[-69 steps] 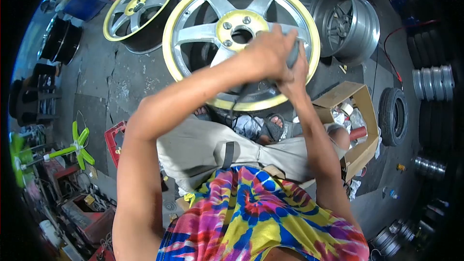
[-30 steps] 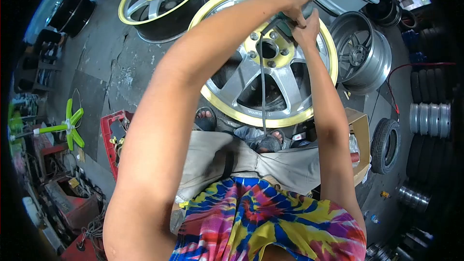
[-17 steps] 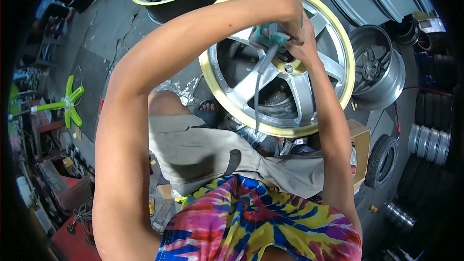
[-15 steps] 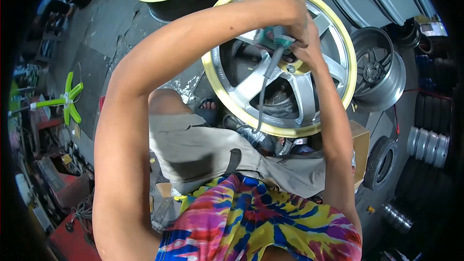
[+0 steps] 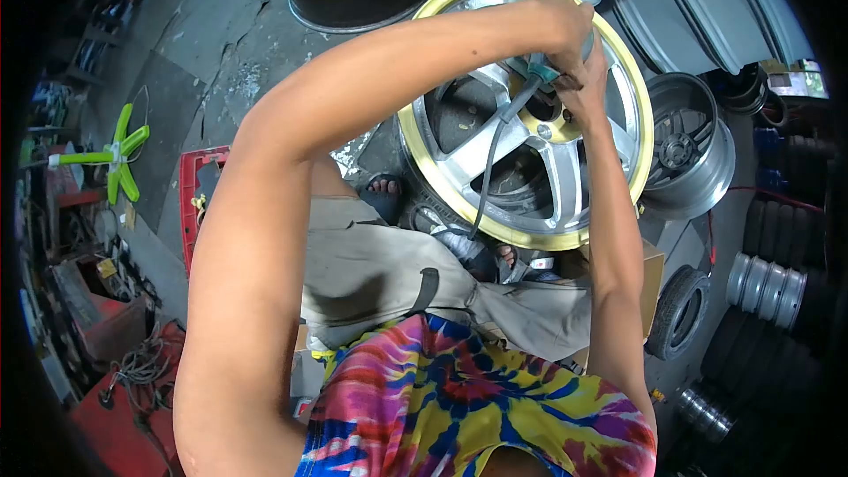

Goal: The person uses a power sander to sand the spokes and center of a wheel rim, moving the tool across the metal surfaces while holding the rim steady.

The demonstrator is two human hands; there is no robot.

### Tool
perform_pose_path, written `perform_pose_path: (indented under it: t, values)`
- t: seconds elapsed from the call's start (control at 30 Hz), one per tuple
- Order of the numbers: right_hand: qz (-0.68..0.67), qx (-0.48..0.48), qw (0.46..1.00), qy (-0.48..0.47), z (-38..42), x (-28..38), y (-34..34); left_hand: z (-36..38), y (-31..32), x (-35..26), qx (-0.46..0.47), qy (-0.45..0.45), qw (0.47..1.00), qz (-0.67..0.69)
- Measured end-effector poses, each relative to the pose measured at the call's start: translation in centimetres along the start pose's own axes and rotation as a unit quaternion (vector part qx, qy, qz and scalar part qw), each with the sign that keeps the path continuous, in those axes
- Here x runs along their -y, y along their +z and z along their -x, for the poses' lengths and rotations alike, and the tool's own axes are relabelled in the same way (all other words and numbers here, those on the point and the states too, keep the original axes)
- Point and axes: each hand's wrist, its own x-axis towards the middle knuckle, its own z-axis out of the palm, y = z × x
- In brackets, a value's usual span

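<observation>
We sit over a large silver alloy wheel [image 5: 565, 168] with a yellow-masked rim, leaning upright before our knees. Our left hand [image 5: 565, 26] and right hand [image 5: 590, 79] meet at its hub, fingers wrapped tightly around a green power tool [image 5: 537, 66]. Its grey cord [image 5: 490, 168] hangs down across the spokes.

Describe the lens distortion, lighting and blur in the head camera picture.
Head view: strong fisheye, black corners, the floor curving at the edges; even daylight, soft shadows, mild glare on the silver wheel; both hands, left hand and right hand, and the green tool are slightly soft; the edges smear.
</observation>
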Motion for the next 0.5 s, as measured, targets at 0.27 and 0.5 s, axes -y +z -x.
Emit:
perform_pose_path:
  t: [0.27,0.5]
  values:
    - [-0.024,-0.021,0.999,-0.006,0.7,1.0,1.6,1.8,0.4,0.5,0.02,-0.001,1.0,-0.014]
    - [0.002,-0.02,0.997,-0.073,-2.9,3.0,6.0,5.2,-2.9,4.2,-0.002,-0.078,0.997,-0.029]
